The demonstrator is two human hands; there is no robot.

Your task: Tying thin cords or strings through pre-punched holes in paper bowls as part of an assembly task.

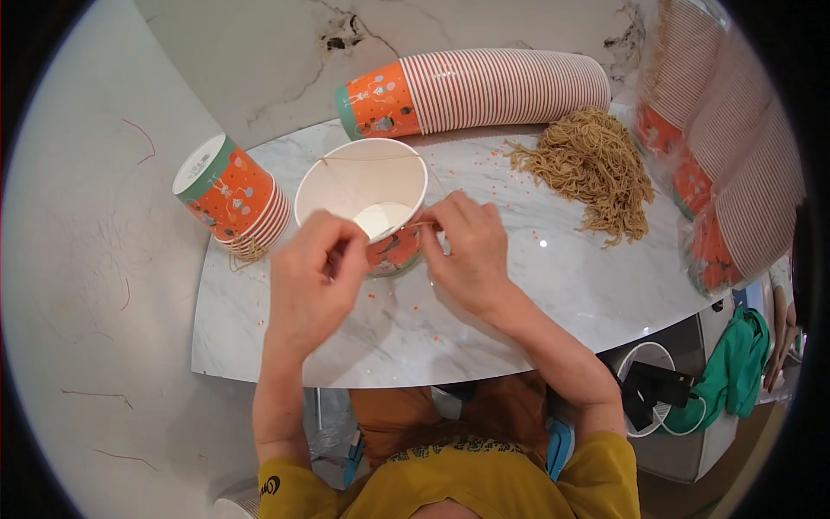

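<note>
A paper cup [322, 197] with a white inside and an orange printed outside stands with its mouth toward me. A thin tan string [367, 158] lies across its far rim. At the cup's near right side, my right hand [471, 251] is closed, pinching a bit of that string between thumb and finger. My left hand [316, 277], slightly blurred, is curled shut by the near left of the rim; what its fingers hold is hidden.
Left stands an upside-down stack of paper cups [232, 186] with string near its bottom. Behind lies a long nested cup stack [501, 91]. A heap of tan strings [596, 164] sits right, beside plastic-wrapped cups [748, 208]. Orange specks dot the marble-patterned table [553, 294].
</note>
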